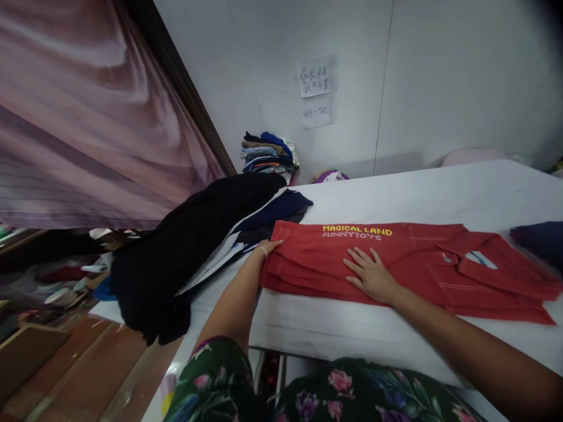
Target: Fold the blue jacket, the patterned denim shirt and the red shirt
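A red collared jacket [316, 264] lies lengthwise on the white table, folded into a long strip, with yellow and white lettering and its collar toward the right. At its left end, my left hand [269, 246] grips the edge, one finger showing on top and the others hidden from view. My right hand [372, 275] rests flat on the middle of the jacket below the lettering, fingers spread. Left of the jacket are dark and white garments, among them a navy piece [277, 210] and a large black garment [189, 234] hanging over the table edge.
The white table [373, 202] runs along a pale wall bearing handwritten paper signs [316, 88]. Behind the black garment stands a stack of folded clothes [267, 155]. Dark blue cloth [539, 240] lies at the right. A pink curtain [88, 117] hangs at left.
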The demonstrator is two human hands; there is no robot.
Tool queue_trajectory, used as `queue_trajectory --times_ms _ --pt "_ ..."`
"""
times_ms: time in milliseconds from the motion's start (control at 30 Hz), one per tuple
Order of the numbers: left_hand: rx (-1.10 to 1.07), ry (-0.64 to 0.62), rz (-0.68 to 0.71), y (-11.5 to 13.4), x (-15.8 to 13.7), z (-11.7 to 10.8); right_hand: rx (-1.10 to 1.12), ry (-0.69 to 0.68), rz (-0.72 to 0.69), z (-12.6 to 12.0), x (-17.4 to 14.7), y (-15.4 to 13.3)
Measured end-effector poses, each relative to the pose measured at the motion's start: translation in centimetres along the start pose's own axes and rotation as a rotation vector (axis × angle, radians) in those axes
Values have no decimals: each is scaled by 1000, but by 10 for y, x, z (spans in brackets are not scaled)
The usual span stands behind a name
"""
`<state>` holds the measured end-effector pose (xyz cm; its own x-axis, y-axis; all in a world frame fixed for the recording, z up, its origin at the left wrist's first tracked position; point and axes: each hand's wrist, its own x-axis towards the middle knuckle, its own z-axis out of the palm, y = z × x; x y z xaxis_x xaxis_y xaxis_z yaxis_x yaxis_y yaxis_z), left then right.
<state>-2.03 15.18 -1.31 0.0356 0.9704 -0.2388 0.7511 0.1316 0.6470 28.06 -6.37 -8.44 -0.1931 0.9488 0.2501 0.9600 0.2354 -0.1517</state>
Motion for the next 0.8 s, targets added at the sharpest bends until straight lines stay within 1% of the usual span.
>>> queue_trajectory --times_ms 100,200,300,367,433,500,600,633,700,800 --pt "-142 -198 -89 4 -4 -7 -33 -5 -4 -1 -1 1" --pt "-258 -345 -142 11 -7 -18 -36 3 -6 -4 -1 -1" --pt "-424 -434 -163 25 -12 -31 -17 12 0 -7 0 -4" --pt "-493 -460 -137 44 -18 -40 2 -1 7 -10 0 -5" --pt "-501 -487 -90 70 -26 -48 36 -11 15 -12 0 -6" --pt "-496 -538 -41 101 -37 -53 97 -20 28 -14 1 -5" --pt "-461 -603 94 153 -55 -50 271 -45 71 -19 4 -2" --pt "-434 -613 133 171 -62 -46 363 -37 97 -21 5 0" --pt "-356 -622 174 206 -76 -34 618 42 186 -27 8 1" --pt "-268 -659 218 253 -97 -6 1114 258 368 -39 11 1"
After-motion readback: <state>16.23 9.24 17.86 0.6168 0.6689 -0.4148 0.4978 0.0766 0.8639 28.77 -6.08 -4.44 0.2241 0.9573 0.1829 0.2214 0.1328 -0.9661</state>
